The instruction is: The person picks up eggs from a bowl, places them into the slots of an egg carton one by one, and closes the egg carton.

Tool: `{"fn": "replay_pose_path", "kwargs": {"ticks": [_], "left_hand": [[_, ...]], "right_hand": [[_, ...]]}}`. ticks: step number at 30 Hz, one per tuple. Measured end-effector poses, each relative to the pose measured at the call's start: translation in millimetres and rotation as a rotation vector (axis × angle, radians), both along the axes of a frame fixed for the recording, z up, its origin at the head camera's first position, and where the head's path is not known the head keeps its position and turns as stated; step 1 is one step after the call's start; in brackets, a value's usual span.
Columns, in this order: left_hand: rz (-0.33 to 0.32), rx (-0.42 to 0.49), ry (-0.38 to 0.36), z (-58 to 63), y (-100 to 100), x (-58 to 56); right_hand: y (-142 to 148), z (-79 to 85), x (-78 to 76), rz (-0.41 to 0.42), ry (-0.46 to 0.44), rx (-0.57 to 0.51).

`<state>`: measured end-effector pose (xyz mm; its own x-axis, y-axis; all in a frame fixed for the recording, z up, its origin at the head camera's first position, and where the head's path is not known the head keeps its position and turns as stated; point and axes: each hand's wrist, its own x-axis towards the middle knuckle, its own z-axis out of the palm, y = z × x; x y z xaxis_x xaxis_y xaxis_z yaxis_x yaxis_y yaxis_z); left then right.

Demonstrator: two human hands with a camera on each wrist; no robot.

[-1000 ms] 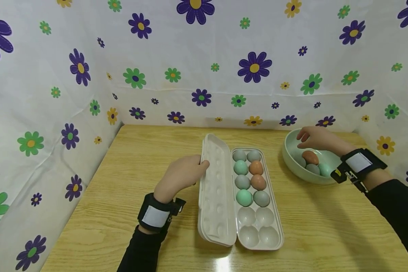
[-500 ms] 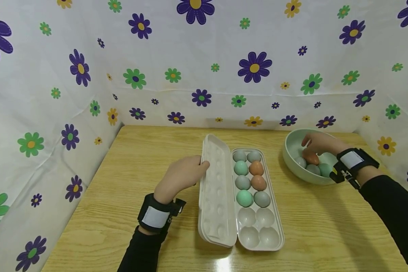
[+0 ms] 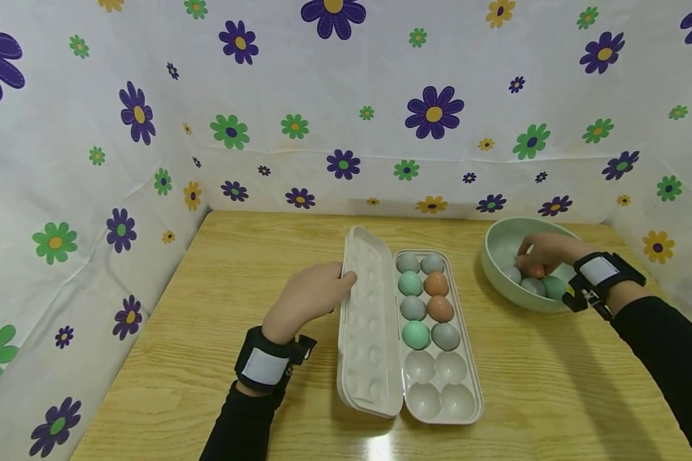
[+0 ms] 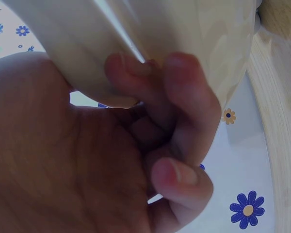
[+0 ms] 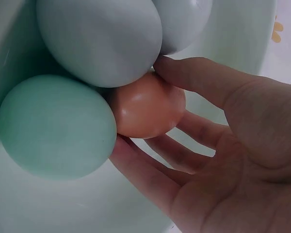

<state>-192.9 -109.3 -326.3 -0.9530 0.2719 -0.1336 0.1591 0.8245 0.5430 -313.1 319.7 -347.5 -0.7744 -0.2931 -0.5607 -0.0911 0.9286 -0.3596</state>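
My left hand (image 3: 308, 298) grips the raised lid (image 3: 375, 326) of a white plastic egg carton, thumb over its edge; the left wrist view shows curled fingers against the lid (image 4: 208, 34). Inside the pale green bowl (image 3: 510, 293), my right hand (image 3: 550, 248) reaches round a brown egg (image 5: 148, 107), thumb on one side and fingers on the other. A green egg (image 5: 56, 126) and two grey eggs, one nearer (image 5: 99, 39), lie against or close by it. In the carton's base (image 3: 471, 378), grey, green and brown eggs fill the far rows; the nearest two rows hold none.
The wooden table (image 3: 219, 288) runs back to a white flower-printed cloth (image 3: 311, 77), which also hangs at both sides. The bowl stands at the back right, apart from the carton.
My right hand has lowered into the bowl, and its thumb and fingers have come around the brown egg. My left hand stays on the lid.
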Motion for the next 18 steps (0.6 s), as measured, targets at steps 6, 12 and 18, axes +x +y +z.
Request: {"fn": "replay_pose_path", "kwargs": {"ticks": [6,12,18], "left_hand": [[-0.002,-0.002,0.000,0.2,0.2,-0.2],[0.001,-0.008,0.003,0.0,0.9,-0.7],[0.005,-0.005,-0.003,-1.0,0.5,-0.2]], "right_hand": [[-1.1,-1.0,0.8,-0.010,-0.012,0.000],[-0.2,-3.9,-1.1,-0.004,-0.002,0.006],[-0.6,-3.8,-1.4,-0.001,0.006,0.010]]}}
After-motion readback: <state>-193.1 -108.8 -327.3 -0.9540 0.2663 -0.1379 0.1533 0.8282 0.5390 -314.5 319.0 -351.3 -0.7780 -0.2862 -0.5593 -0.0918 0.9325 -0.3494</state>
